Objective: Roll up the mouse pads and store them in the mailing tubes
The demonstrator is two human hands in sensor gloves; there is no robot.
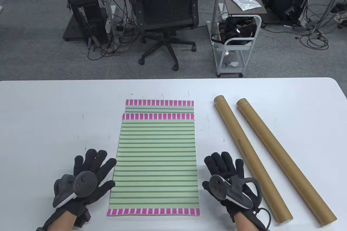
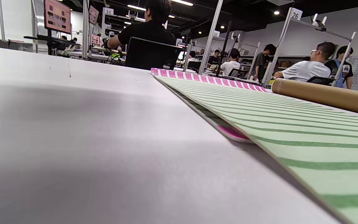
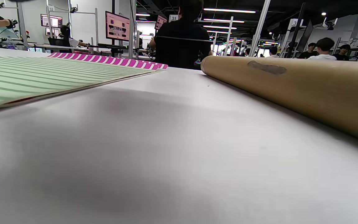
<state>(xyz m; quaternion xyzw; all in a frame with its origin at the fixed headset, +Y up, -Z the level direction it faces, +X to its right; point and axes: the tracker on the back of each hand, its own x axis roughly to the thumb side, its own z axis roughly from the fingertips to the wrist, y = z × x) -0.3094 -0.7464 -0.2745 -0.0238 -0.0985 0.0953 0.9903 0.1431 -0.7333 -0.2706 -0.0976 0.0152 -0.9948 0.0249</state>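
Two green-striped mouse pads with pink-and-white end bands lie flat and stacked in the table's middle; the top pad (image 1: 156, 166) (image 2: 309, 130) (image 3: 26, 77) covers most of the lower pad (image 1: 160, 105), which sticks out at the far end. Two brown cardboard mailing tubes lie slanted to the right: the nearer tube (image 1: 249, 155) (image 3: 291, 84) and the outer tube (image 1: 284, 158). My left hand (image 1: 92, 171) lies flat on the table, fingers spread, just left of the pads. My right hand (image 1: 225, 168) lies flat between the pads and the nearer tube. Neither hand holds anything.
The white table (image 1: 54, 120) ends at its far edge before an office chair (image 1: 165, 14) and a small cart (image 1: 235, 38) on the floor. Several people sit at desks in the background of the wrist views.
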